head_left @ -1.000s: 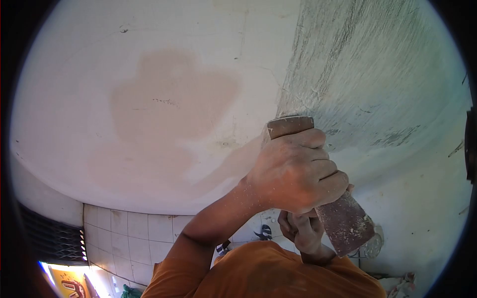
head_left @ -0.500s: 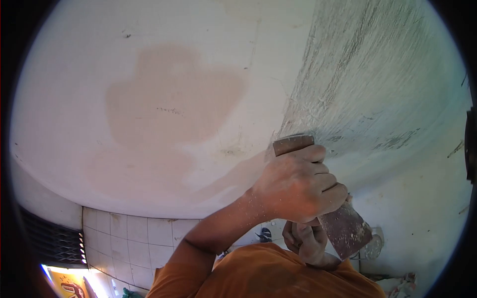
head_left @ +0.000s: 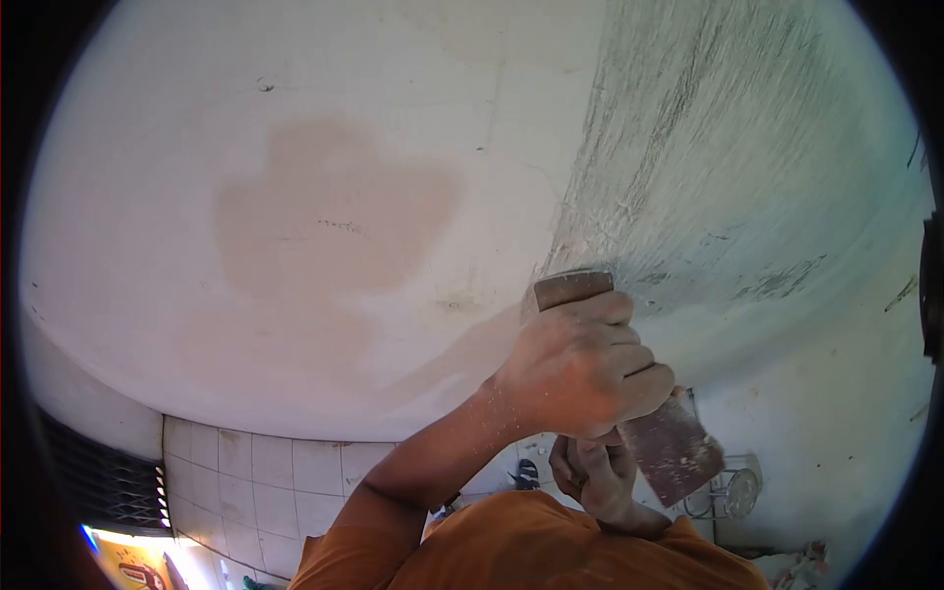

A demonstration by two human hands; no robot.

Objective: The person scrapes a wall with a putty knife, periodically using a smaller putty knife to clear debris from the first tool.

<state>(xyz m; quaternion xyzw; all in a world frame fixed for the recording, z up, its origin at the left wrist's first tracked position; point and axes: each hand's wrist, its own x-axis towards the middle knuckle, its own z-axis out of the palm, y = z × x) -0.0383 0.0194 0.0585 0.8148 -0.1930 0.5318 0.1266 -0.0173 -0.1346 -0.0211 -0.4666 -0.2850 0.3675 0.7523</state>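
Some wall (head_left: 688, 167) looked scored, much unscored; our left hand (head_left: 580, 369) clutched a brown strip (head_left: 674, 454), our right hand (head_left: 604, 480) curled, contents unclear.

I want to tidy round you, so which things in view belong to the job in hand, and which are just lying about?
In the job:
- brown tool, in the left hand
- wall, streaked grey near the tool

Lying about, it seems:
- wire-framed thing
- crumpled bundle
- green thing, mostly out of view
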